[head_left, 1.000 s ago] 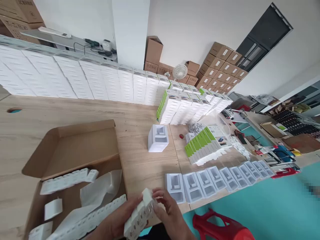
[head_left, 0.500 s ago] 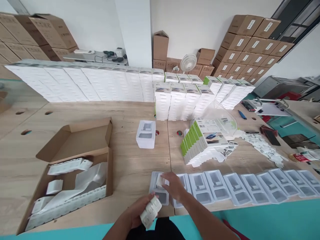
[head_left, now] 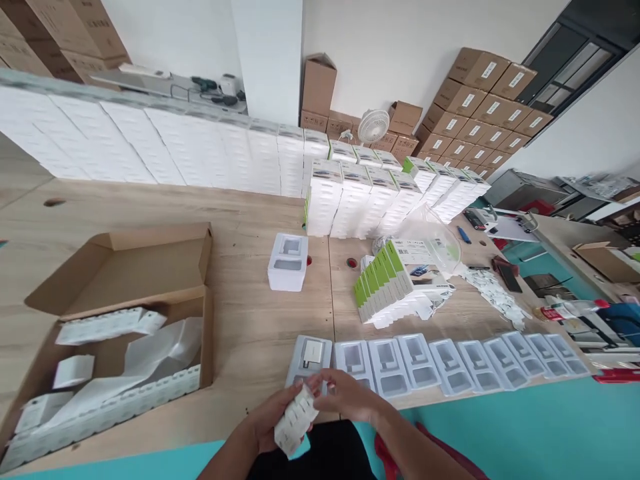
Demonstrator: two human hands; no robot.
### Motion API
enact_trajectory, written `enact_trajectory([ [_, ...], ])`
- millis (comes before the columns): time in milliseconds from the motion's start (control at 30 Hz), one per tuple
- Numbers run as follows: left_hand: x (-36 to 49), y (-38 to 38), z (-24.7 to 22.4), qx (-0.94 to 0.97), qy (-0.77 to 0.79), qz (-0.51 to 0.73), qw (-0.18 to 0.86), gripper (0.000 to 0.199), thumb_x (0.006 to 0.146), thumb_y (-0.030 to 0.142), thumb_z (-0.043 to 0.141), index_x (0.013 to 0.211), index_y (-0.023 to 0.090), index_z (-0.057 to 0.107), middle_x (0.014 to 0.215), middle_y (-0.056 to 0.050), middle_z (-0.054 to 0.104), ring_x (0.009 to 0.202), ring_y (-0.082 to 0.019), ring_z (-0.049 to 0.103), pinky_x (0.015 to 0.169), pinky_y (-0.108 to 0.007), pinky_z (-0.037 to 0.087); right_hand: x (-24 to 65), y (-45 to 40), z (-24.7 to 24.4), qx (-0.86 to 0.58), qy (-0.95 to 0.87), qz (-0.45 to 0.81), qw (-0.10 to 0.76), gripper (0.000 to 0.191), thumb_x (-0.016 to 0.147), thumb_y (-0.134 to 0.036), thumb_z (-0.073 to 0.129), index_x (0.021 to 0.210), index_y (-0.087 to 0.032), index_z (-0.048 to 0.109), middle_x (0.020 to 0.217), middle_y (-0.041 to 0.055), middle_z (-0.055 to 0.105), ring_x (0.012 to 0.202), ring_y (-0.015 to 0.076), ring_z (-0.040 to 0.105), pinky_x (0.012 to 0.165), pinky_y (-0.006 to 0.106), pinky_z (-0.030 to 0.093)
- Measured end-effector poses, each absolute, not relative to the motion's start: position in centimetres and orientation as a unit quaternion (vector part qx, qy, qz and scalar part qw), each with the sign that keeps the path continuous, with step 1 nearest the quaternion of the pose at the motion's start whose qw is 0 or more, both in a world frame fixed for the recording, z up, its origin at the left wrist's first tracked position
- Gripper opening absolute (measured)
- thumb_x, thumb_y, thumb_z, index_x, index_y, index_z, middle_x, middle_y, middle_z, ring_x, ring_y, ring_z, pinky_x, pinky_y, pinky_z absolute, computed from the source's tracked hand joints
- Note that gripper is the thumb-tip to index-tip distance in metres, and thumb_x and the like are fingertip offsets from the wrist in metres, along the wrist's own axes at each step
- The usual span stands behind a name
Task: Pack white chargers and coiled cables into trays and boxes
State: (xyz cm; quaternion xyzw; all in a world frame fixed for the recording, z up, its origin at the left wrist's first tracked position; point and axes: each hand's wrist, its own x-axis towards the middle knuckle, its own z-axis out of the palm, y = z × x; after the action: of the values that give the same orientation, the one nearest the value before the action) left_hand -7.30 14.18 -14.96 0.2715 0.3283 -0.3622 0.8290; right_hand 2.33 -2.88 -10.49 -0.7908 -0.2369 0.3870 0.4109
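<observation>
Since the earlier frame, one white block [head_left: 313, 352] has come to lie in the nearest plastic tray [head_left: 296, 365], and my right hand [head_left: 345, 395] has drawn back to the held row. From the head view, I see that row of white blocks [head_left: 296, 421], ridged and tilted, above the tabletop's [head_left: 260, 333] near edge. My left hand [head_left: 274, 419] grips it; my right fingers, partly curled, meet its upper end.
</observation>
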Motion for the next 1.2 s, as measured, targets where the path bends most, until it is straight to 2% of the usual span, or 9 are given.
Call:
enact_trajectory([
  [133,-6.2,11.9,-14.1,0.267,0.309,-0.367,0.836,0.056,0.071,0.064,0.073,0.090,0.012,0.066,0.068,-0.007,0.071,0.055,-0.018,0.066,0.048,-0.024,0.045,2.7,-5.9,-8.8,-0.738,-0.194,0.438,0.476,0.025,0.069,-0.019,0.071,0.094,-0.022,0.068,0.094,-0.0001,0.071,0.090,0.0186,0.064,0.081,0.031,0.051],
  [333,-3.4,5.8,-12.2,0.329,0.330,-0.346,0.814,0.051,0.066,0.052,0.081,0.099,0.015,0.065,0.103,-0.012,0.073,0.055,-0.018,0.065,0.052,-0.031,0.048,8.8,-10.6,-11.4,-0.875,-0.272,0.260,0.304,0.043,0.075,-0.020,0.068,0.117,-0.026,0.067,0.113,0.0065,0.071,0.109,0.0278,0.061,0.099,0.045,0.044],
  [533,-1.8,0.6,-13.7,0.349,0.399,-0.294,0.796,0.047,0.068,0.050,0.080,0.100,0.018,0.066,0.123,-0.011,0.066,0.062,-0.015,0.064,0.060,-0.031,0.051,11.5,-12.7,-14.6,-0.851,-0.348,0.254,0.300,0.045,0.068,-0.006,0.071,0.108,-0.027,0.072,0.123,0.0054,0.068,0.121,0.0274,0.053,0.108,0.043,0.037],
  [667,-1.5,-0.7,-13.2,0.329,0.397,-0.261,0.816,0.051,0.071,0.053,0.077,0.106,0.018,0.066,0.105,-0.006,0.072,0.059,-0.015,0.065,0.051,-0.027,0.047,10.5,-14.4,-13.7,-0.843,-0.350,0.244,0.327,0.029,0.079,-0.017,0.067,0.107,-0.024,0.071,0.141,0.0076,0.056,0.133,0.0287,0.044,0.112,0.047,0.032],
  [767,-0.6,-2.2,-12.4,0.308,0.387,-0.230,0.838,0.047,0.070,0.053,0.078,0.097,0.016,0.066,0.068,-0.001,0.069,0.051,-0.015,0.063,0.046,-0.024,0.045,9.7,-16.6,-11.8,-0.778,-0.337,0.334,0.411,0.011,0.082,-0.020,0.063,0.090,-0.022,0.071,0.115,0.0042,0.070,0.112,0.0227,0.062,0.098,0.038,0.046],
  [833,0.4,-3.9,-12.0,0.302,0.386,-0.219,0.844,0.043,0.070,0.051,0.079,0.090,0.016,0.066,0.056,0.003,0.063,0.046,-0.014,0.060,0.046,-0.024,0.045,9.6,-18.3,-10.8,-0.709,-0.315,0.405,0.485,0.007,0.078,-0.018,0.064,0.084,-0.021,0.068,0.099,0.0004,0.073,0.098,0.0191,0.067,0.089,0.032,0.051],
  [900,1.8,-5.7,-11.7,0.298,0.381,-0.216,0.848,0.039,0.071,0.050,0.079,0.087,0.016,0.065,0.057,0.003,0.063,0.045,-0.013,0.059,0.047,-0.023,0.047,10.4,-20.2,-10.4,-0.688,-0.307,0.423,0.504,0.012,0.075,-0.016,0.066,0.086,-0.020,0.066,0.095,-0.0013,0.073,0.093,0.0180,0.069,0.086,0.030,0.052],
  [1033,4.2,-8.7,-11.8,0.277,0.391,-0.240,0.844,0.050,0.078,0.064,0.065,0.082,0.014,0.063,0.065,-0.002,0.068,0.049,-0.015,0.064,0.045,-0.023,0.046,13.9,-23.3,-11.5,-0.775,-0.317,0.366,0.406,0.021,0.077,-0.019,0.067,0.098,-0.019,0.066,0.095,0.0018,0.074,0.089,0.0198,0.069,0.081,0.032,0.053],
  [1200,5.4,-10.6,-12.9,0.277,0.460,-0.305,0.787,0.068,0.077,0.076,0.054,0.087,0.009,0.063,0.083,-0.010,0.071,0.045,-0.016,0.063,0.043,-0.027,0.045,18.1,-25.0,-13.8,-0.830,-0.326,0.288,0.350,0.034,0.070,-0.016,0.074,0.103,-0.022,0.069,0.114,0.0080,0.071,0.114,0.0314,0.059,0.106,0.052,0.036],
])
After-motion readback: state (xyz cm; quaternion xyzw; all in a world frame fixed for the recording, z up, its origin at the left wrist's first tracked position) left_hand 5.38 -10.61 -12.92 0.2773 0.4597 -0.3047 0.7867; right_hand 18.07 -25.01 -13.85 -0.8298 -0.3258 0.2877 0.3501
